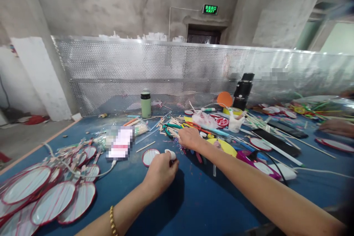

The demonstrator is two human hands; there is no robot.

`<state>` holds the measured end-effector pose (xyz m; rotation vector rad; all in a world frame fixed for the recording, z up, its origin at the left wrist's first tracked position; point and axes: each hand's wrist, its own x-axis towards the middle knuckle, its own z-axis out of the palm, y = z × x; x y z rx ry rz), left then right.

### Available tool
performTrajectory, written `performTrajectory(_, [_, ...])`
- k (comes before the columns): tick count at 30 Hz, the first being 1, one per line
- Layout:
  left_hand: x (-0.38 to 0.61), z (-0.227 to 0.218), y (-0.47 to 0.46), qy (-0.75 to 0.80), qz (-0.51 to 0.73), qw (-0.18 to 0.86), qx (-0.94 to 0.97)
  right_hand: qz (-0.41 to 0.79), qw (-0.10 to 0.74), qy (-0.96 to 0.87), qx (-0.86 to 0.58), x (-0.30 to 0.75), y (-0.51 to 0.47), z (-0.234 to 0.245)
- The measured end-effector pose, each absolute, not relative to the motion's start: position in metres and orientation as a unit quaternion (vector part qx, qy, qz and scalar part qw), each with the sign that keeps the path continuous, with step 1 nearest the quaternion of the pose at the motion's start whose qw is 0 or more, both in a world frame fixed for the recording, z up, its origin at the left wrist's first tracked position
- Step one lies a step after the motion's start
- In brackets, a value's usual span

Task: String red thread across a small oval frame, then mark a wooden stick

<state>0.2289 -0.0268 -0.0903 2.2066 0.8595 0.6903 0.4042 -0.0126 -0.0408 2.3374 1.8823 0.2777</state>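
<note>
My left hand [160,174] is curled closed above the blue table, just right of a small round disc [151,157] with a red rim. A small white piece [170,153] shows at its fingertips; whether it is held or wrapped round a finger I cannot tell. My right hand [191,138] reaches into the clutter with its fingers bent down and closed. Whatever those fingers grip is hidden. Close by them lie green-handled pliers or scissors [167,131] and a heap of flat wooden sticks [177,122].
Red-rimmed oval discs [54,202] pile up at the left, near a phone [121,143] on a white cable. A green bottle [146,105] and a black flask [243,91] stand by the perforated metal screen [118,62]. Another person's hand [336,127] is at far right.
</note>
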Motion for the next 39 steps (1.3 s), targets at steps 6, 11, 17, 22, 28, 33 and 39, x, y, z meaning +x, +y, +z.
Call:
performTrajectory(6, [0.23, -0.09, -0.023, 0.326, 0.274, 0.453, 0.783, 0.11, 0.038, 0.616, 0.779, 0.396, -0.027, -0.023])
performTrajectory(11, [0.234, -0.085, -0.028, 0.323, 0.313, 0.58, 0.68, 0.111, -0.003, 0.649, 0.752, 0.362, -0.076, -0.027])
performTrajectory(17, [0.234, -0.079, -0.039, 0.304, 0.313, 0.648, 0.625, 0.128, -0.032, 0.687, 0.715, 0.329, -0.122, -0.055])
performTrajectory(22, [0.235, -0.082, -0.035, 0.308, 0.3, 0.652, 0.625, 0.174, -0.06, 0.721, 0.668, 0.333, -0.128, -0.075])
performTrajectory(28, [0.237, -0.088, -0.032, 0.317, 0.277, 0.657, 0.625, 0.123, -0.097, 0.743, 0.651, 0.374, -0.139, -0.048])
performTrajectory(33, [0.238, -0.089, -0.036, 0.332, 0.27, 0.658, 0.62, 0.17, -0.073, 0.683, 0.707, 0.429, -0.1, -0.006])
performTrajectory(39, [0.239, -0.088, -0.036, 0.339, 0.264, 0.652, 0.625, 0.145, 0.024, 0.729, 0.669, 0.452, -0.027, -0.022])
